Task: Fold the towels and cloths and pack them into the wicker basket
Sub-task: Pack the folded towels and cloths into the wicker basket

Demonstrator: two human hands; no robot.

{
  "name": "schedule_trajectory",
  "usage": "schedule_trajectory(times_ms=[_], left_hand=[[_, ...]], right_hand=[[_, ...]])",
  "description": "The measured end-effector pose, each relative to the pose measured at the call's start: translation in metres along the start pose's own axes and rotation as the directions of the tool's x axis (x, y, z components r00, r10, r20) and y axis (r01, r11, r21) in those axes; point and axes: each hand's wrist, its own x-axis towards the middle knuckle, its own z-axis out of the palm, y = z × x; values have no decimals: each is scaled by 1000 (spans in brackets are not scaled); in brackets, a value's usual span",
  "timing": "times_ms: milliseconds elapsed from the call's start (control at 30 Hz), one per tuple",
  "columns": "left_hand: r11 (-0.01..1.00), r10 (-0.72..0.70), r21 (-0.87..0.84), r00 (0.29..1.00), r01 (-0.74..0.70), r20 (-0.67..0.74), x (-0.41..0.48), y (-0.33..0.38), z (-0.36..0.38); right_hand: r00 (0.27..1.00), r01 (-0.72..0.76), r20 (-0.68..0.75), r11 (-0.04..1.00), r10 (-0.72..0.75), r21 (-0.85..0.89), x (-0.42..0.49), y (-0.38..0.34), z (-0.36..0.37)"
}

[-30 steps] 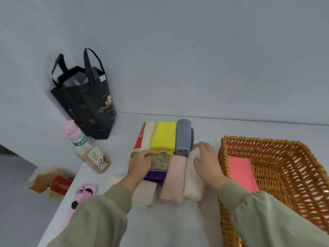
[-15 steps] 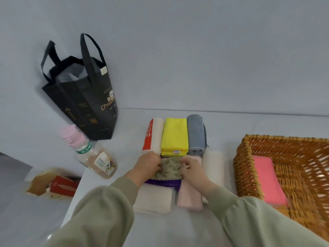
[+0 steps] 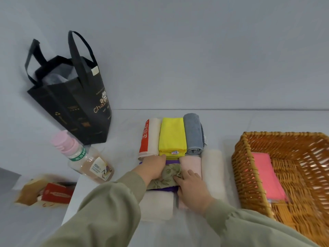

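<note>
Folded cloths lie in rows on the white table. A red-and-cream towel point(image 3: 149, 138), a yellow cloth point(image 3: 172, 135) and a rolled grey towel point(image 3: 193, 133) form the far row. Nearer are a pink towel point(image 3: 192, 162), a white towel point(image 3: 212, 172) and a cream towel point(image 3: 156, 205). A green floral cloth point(image 3: 168, 178) rests on a purple cloth point(image 3: 172, 161). My left hand point(image 3: 153, 166) holds the floral cloth's left side. My right hand point(image 3: 193, 188) pinches its bunched right edge. The wicker basket point(image 3: 239, 158) stands at the right and holds a flat pink cloth point(image 3: 266, 177).
A black tote bag point(image 3: 74, 104) stands at the back left against the wall. A clear bottle with a pink cap point(image 3: 83, 157) stands near the table's left edge. Below that edge sits an open box with a red packet point(image 3: 44, 192).
My right hand left the white towel and moved left onto the floral cloth. Both hands now hold that cloth, which has shifted nearer to me and bunched at its right edge.
</note>
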Motion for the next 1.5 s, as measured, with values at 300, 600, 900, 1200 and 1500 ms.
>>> schedule_trajectory(times_ms=[300,600,900,1200,1500], left_hand=[[950,-31,310,976,-38,214,16,19,-17],[997,44,-66,981,-32,188,8,6,-10],[977,56,-213,981,-15,187,0,-3,-18],[619,156,-780,988,-93,6,-49,19,-88],[-145,297,-965,921,-219,-253,-59,129,-121]], right_hand=[[995,8,98,998,-14,61,-11,9,5],[996,43,73,996,-48,73,-26,7,9],[987,-25,160,968,-16,249,-25,14,-14],[754,-173,-28,239,656,955,-33,45,-106],[765,-148,475,-598,436,788,-64,118,-155]])
